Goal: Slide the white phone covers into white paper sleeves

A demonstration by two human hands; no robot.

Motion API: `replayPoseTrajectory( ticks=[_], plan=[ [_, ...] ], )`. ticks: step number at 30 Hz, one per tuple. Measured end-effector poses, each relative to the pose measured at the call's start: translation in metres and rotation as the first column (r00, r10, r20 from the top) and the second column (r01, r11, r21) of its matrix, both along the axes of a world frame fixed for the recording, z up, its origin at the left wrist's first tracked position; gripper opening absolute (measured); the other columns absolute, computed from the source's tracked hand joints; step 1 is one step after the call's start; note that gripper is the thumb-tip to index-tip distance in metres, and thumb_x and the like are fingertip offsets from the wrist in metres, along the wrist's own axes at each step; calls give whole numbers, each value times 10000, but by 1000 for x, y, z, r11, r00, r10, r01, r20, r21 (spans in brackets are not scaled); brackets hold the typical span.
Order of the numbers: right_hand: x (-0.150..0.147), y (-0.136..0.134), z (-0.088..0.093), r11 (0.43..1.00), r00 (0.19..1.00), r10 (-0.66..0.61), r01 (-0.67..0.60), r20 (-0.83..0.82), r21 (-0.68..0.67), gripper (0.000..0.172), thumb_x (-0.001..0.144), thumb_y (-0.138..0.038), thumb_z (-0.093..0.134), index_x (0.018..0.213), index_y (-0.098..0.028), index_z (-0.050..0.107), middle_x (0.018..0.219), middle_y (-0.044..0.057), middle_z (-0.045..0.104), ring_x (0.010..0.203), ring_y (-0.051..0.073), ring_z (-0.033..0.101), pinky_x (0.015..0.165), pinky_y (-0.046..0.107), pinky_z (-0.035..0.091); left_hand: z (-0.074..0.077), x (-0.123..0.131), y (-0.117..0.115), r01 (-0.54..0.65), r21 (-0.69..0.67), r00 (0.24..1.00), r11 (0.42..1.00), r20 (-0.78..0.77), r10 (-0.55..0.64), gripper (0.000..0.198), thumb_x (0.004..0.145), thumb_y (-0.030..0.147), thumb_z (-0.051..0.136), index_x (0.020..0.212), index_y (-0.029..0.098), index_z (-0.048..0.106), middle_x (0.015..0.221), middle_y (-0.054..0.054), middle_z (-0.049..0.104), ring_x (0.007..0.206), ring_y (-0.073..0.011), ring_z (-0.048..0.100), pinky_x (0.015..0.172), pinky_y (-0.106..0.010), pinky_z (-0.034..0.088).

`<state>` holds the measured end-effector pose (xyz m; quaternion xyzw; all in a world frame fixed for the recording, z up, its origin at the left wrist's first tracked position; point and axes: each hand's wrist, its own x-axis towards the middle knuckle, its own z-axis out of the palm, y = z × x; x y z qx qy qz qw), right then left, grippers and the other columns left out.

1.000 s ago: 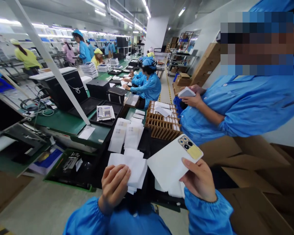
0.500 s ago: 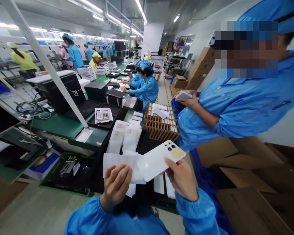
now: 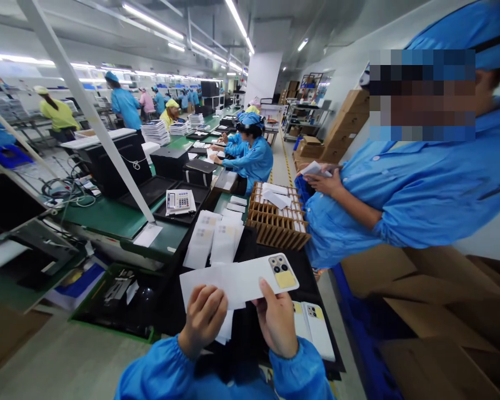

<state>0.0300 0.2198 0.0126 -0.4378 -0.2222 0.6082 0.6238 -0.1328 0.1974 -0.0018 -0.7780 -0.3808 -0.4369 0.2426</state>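
A white phone-shaped piece with a camera block and a yellow patch lies partly inside a white paper sleeve. My left hand is closed on the sleeve's left part. My right hand grips the phone piece near its camera end, thumb on top. Below my right hand, more white phone pieces lie on the black mat. Beyond my hands are sleeved pieces in overlapping rows, their camera blocks showing faintly through. Further white sheets lie beneath my left hand.
A cardboard divider box filled with white items stands beyond the mat. At the right a person in blue holds a pale item. A calculator, a slanted white post, a green-rimmed crate and open cartons surround the workspace.
The phone piece has moved left and into the sleeve, lying more level. My right hand has come closer to my left. White phone pieces at lower right are now more exposed.
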Motion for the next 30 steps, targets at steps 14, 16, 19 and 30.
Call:
replayPoseTrajectory(
  ticks=[14,16,19,30],
  plan=[
    [31,-2,-34,955,749,17,-209,662,212,371,756,-525,669,994,-250,741,965,114,758,980,328,695,944,481,542,-12,8,7,-8,-426,967,905,228,116,923,635,93,647,1449,166,218,1433,-246,368,1352,-432,340,1030,-649,384],
    [31,-1,-35,937,696,3,-253,718,242,318,736,-484,703,971,-272,741,894,95,766,889,314,718,815,422,603,-15,6,9,-54,-426,960,903,226,163,970,601,89,638,1467,142,203,1340,-236,440,1272,-419,421,1003,-623,420],
    [21,4,-25,868,604,4,-398,797,298,339,718,-421,730,1006,-242,721,937,107,762,883,302,723,757,378,618,-21,4,13,-99,-430,954,897,216,208,947,565,140,655,1429,84,271,1163,-204,526,1084,-366,544,911,-545,510],
    [-3,10,26,531,341,-416,-661,843,530,402,855,-320,597,1245,-225,587,1194,142,687,982,280,707,788,390,612,-14,10,17,-101,-388,901,916,355,250,652,698,206,647,1268,128,340,1019,-140,515,870,-287,599,727,-500,571]
  ],
)
